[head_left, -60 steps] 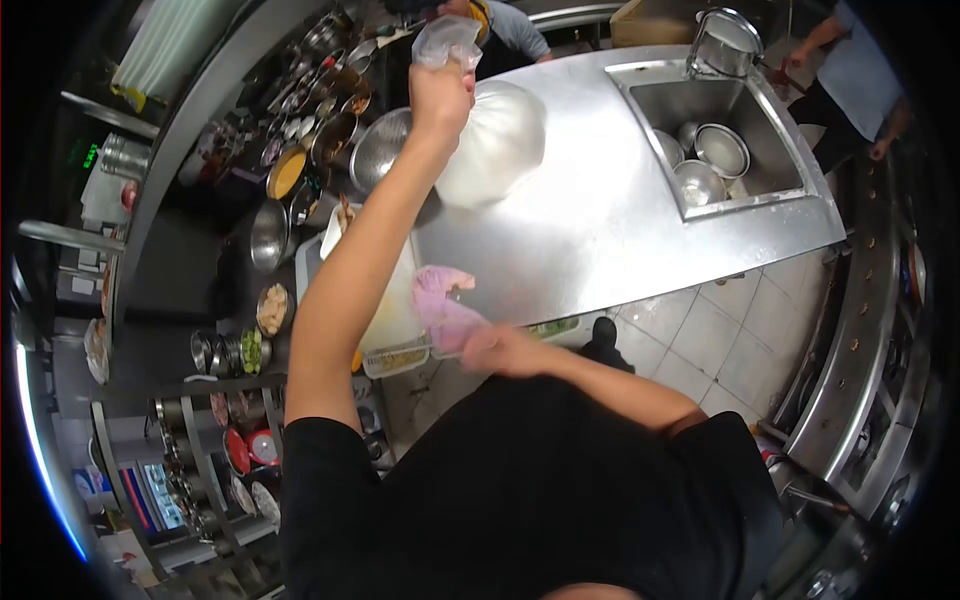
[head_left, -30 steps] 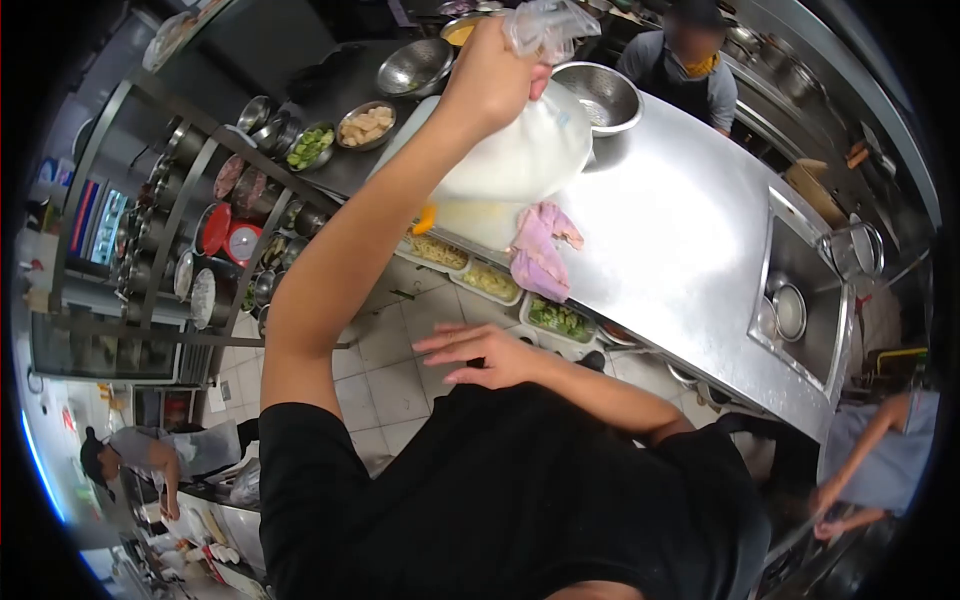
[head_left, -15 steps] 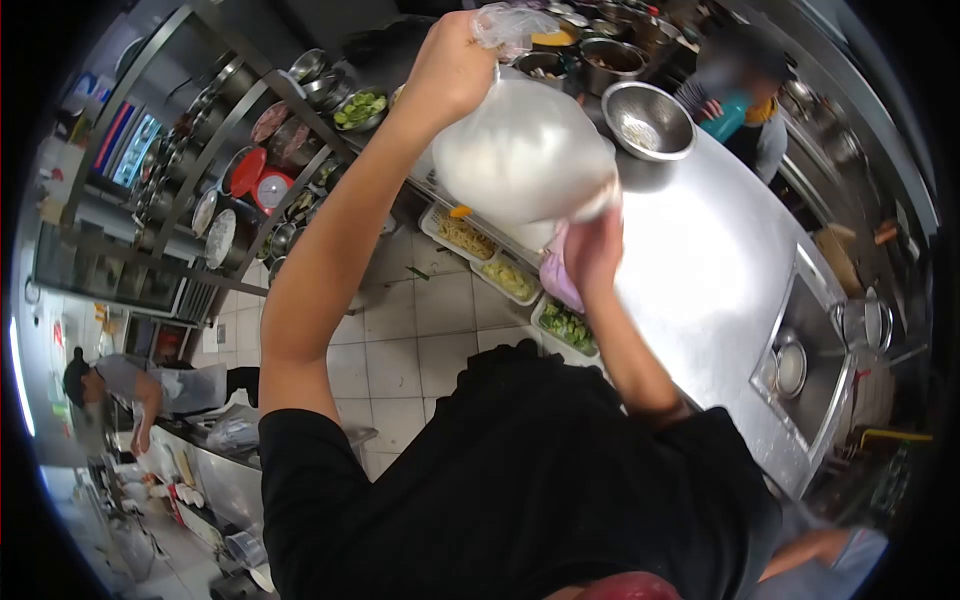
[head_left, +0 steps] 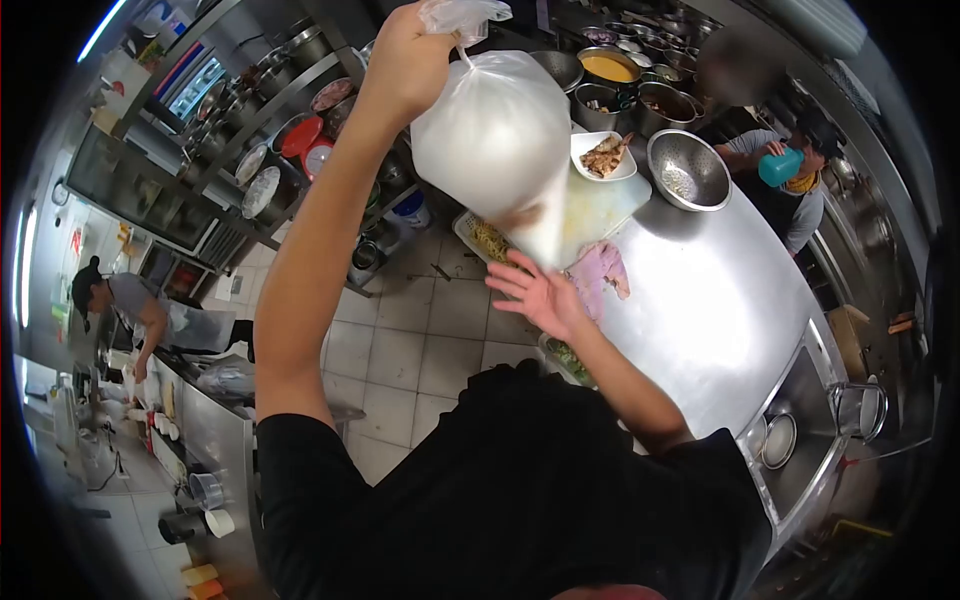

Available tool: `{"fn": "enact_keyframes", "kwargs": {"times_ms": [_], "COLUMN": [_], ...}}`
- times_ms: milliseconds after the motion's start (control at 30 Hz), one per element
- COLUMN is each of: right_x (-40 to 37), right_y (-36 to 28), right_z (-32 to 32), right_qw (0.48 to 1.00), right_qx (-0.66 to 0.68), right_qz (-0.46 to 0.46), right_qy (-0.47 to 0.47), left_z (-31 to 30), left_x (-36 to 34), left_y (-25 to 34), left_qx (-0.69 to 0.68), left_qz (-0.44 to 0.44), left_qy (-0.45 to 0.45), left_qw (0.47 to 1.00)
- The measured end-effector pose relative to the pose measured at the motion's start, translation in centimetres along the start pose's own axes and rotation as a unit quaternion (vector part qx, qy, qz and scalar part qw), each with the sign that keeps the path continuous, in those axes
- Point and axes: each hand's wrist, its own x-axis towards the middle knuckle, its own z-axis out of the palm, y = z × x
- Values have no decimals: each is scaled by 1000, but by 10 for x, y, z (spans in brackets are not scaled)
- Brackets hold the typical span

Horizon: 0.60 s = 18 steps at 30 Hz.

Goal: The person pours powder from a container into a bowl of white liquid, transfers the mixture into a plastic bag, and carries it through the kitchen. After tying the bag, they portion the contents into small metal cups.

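My left hand (head_left: 408, 62) is raised and gripped around the twisted neck of a puffed-up clear plastic bag (head_left: 490, 125). The bag hangs tilted, and a brownish patch shows near its lower corner; what is inside cannot be made out. Just below that corner is my right hand (head_left: 545, 300), palm up with its fingers spread and nothing in it. A crumpled pink cloth (head_left: 600, 275) lies on the counter beside it. Behind the bag is a whitish cutting board (head_left: 605, 208), with a white dish (head_left: 622, 172) of browned food at its far edge.
The steel counter (head_left: 720, 290) bears a metal bowl (head_left: 690, 170), with a pot of orange liquid (head_left: 608, 68) and other pots beyond. A sink (head_left: 805, 430) sits at right. One person drinks from a teal cup (head_left: 780, 167); another works at far left. Food trays (head_left: 480, 240) line the counter's near edge.
The bag has moved up and left with my left hand. My right hand has come away from the bag's lower end and opened. The pink cloth now lies on the counter.
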Motion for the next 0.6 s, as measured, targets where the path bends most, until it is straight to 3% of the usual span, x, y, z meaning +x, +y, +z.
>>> {"fn": "enact_keyframes", "kwargs": {"times_ms": [33,67,100,167,233,333,367,400,433,500,567,600], "right_x": [5,10,14,24,35,48,48,46,45,50,58,62], "right_y": [-4,-7,-8,-9,-10,-18,-16,-12,-6,3,5,-6], "right_z": [8,16,23,34,43,53,56,57,58,60,75,96], "right_qw": [995,995,990,980,971,979,982,984,986,990,993,997], "right_qx": [91,93,138,187,189,184,178,172,161,135,107,59], "right_qz": [10,17,27,50,26,38,37,35,30,38,43,-26], "right_qy": [25,25,-12,-48,-141,-82,-47,-12,21,22,22,-39], "left_z": [5,10,14,17,19,25,37,48,55,61,48,39], "left_x": [-2,-5,-11,-28,-51,-101,-130,-157,-180,-206,-211,-210], "left_y": [-6,-13,-15,-14,-7,-14,-30,-42,-46,-44,-40,-33], "left_qx": [2,-62,-125,-46,40,42,-91,-221,-212,-276,-256,-247], "left_qz": [-3,24,50,39,26,37,-89,-206,-215,-155,-132,-109], "left_qy": [4,35,67,97,128,98,178,256,268,402,440,464], "left_qw": [1000,997,989,994,991,994,976,918,915,859,851,844]}}
